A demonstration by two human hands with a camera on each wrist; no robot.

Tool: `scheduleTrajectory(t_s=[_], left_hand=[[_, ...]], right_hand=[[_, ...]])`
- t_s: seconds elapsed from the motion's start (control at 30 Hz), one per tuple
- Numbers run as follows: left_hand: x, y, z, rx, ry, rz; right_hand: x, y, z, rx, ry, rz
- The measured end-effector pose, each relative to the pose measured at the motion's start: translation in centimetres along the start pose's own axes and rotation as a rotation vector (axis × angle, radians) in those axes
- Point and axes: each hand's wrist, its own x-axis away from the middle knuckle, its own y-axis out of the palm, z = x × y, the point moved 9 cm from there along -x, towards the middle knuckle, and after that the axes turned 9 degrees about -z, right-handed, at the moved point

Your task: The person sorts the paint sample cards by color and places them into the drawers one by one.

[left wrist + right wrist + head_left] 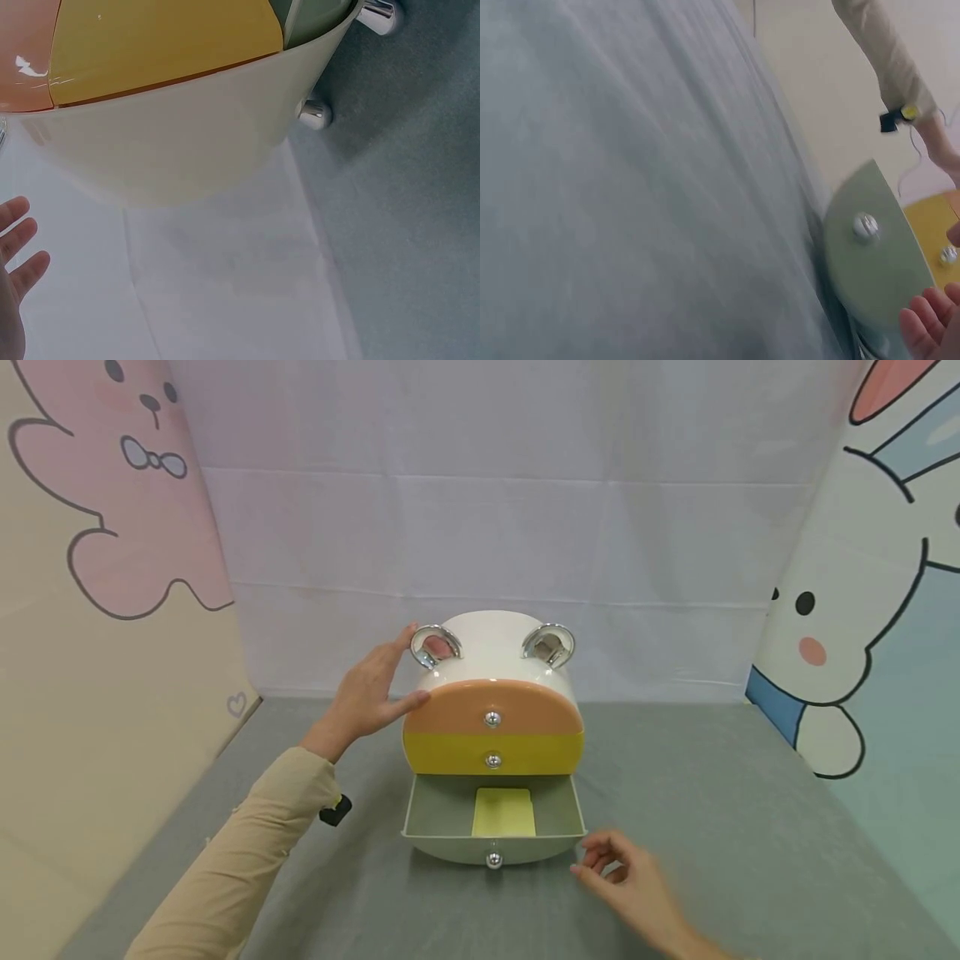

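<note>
A small bear-like drawer cabinet (491, 639) with a white shell and two silver-rimmed ears stands mid-table in the head view. Its orange drawer (450, 710) and yellow drawer (450, 753) are closed. The grey-green bottom drawer (442, 850) is pulled out, and a flat pale yellow piece (504, 812) lies in it. My left hand (367, 689) rests at the cabinet's upper left side, fingers extended and thumb by the orange front. Beside the bottom drawer's right front corner is my right hand (633, 885), fingers loosely bent and holding nothing, fingertips right at the edge.
Grey cloth (712, 793) covers the table. A white curtain (495, 527) hangs behind the cabinet. Printed panels with a pink bear (142, 510) and a white rabbit (825, 610) border the left and right sides. Silver feet (315, 114) carry the cabinet.
</note>
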Motion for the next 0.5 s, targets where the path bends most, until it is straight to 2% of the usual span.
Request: scheduleTrajectory(t_s=[0.2,0.3,0.5], left_hand=[[0.0,0.1,-0.1,0.01,-0.005,-0.003],[0.0,0.1,-0.1,0.018,-0.009,-0.006],[0.0,0.1,-0.2,0.017,-0.015,-0.007]], right_hand=[[-0.1,4.4,1.2,-0.11,0.114,-0.143],[-0.4,6.0,1.5,-0.148,0.13,-0.18],[-0.9,8.0,1.8,-0.254,0.115,-0.139]])
